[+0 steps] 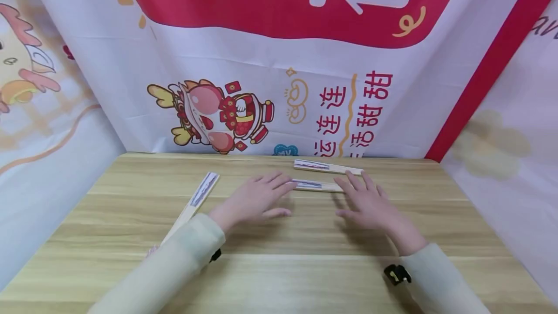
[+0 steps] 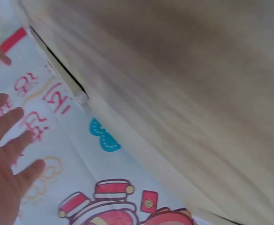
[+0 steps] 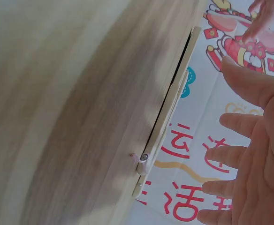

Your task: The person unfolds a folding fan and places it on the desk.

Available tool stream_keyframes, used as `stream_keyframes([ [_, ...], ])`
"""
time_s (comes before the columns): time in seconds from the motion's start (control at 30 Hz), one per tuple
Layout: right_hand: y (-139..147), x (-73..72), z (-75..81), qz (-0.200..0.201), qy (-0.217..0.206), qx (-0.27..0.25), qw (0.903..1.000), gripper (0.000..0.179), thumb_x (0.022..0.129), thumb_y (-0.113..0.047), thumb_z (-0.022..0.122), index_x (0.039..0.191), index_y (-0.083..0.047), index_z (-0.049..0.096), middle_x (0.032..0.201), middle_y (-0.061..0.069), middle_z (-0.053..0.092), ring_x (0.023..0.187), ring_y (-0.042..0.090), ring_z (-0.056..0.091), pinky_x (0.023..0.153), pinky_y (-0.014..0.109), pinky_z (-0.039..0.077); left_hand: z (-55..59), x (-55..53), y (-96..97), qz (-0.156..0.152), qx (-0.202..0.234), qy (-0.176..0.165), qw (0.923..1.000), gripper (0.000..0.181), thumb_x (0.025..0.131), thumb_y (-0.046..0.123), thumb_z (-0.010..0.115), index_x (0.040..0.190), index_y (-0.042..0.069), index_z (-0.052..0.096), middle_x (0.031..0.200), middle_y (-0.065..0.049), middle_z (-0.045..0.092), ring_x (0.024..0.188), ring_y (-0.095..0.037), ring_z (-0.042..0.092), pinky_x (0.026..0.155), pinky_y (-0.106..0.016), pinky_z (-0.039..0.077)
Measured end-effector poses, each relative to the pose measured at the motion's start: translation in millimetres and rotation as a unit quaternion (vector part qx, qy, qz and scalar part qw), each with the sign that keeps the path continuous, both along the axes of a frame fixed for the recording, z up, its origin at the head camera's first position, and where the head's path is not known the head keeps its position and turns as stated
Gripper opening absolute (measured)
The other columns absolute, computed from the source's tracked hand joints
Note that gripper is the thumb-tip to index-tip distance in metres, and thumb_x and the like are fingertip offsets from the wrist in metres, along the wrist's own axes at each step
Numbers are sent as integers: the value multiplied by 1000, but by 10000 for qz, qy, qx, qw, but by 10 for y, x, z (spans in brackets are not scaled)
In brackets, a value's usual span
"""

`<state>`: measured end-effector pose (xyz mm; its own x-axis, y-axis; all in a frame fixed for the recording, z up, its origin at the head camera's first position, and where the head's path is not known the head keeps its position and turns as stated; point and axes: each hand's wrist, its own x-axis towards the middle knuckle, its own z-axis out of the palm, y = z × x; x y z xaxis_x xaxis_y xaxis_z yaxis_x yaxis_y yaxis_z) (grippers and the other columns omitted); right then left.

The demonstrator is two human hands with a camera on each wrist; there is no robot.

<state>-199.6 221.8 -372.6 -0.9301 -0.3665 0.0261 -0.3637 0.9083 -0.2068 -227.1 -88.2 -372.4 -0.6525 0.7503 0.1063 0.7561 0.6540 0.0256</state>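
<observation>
Two folded hand fans lie roughly parallel near the back of the table: a nearer fan (image 1: pixel 317 186) and a farther fan (image 1: pixel 324 165). My left hand (image 1: pixel 257 198) is over the nearer fan's left end, fingers stretched and palm down, and overlaps it in the head view. My right hand (image 1: pixel 370 206) hovers by the right ends of both fans with its fingers spread. The right wrist view shows that hand (image 3: pixel 254 159) with nothing in it, beside the nearer fan (image 3: pixel 167 117). A third folded fan (image 1: pixel 198 200) lies slanted at the left, partly behind my left sleeve.
The wooden table (image 1: pixel 279 280) meets a white cloth backdrop (image 1: pixel 270 54) with red lettering and a cartoon figure (image 1: pixel 218 115). Printed cloth also hangs along both sides. A black wrist device (image 1: pixel 396 274) sits under the right sleeve.
</observation>
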Motion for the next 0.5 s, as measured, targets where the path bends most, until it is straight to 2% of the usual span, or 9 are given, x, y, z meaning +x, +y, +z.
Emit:
stream_keyframes([
  [0.07, 10, -47, -6, -25, -57, -45, 10000, 81, 91, -41, 69, 157, -18, 28, 164, 18, 20, 148, 55, 7, 108, 80, 15, -18, -123, 44, -56, 57, 29, 10000, 68, 98, 54, 53, 153, 16, 38, 157, -8, 41, 149, -30, 33, 116, -55, 36],
  [0.17, 16, -107, -14, -44, -161, -109, 9998, 83, 90, -38, 71, 157, -16, 27, 163, 19, 23, 147, 56, 8, 108, 80, 15, -63, -263, 79, 43, 182, -107, 9998, 64, 99, 48, 54, 151, 13, 41, 156, -9, 43, 148, -29, 35, 118, -52, 34],
  [0.37, 47, -211, -59, -128, -346, -182, 9992, 82, 90, -37, 70, 157, -14, 27, 161, 19, 29, 146, 57, 11, 107, 80, 16, -185, -422, 136, 210, 158, -363, 9990, 62, 98, 44, 59, 149, 11, 44, 152, -9, 47, 144, -30, 41, 118, -47, 35],
  [0.5, 84, -299, -78, -96, -357, -226, 9991, 80, 91, -33, 70, 156, -10, 29, 158, 21, 34, 143, 59, 19, 107, 79, 21, -201, -530, 221, 429, 131, -552, 9975, 59, 97, 38, 63, 147, 12, 46, 151, -6, 50, 142, -25, 43, 119, -42, 34],
])
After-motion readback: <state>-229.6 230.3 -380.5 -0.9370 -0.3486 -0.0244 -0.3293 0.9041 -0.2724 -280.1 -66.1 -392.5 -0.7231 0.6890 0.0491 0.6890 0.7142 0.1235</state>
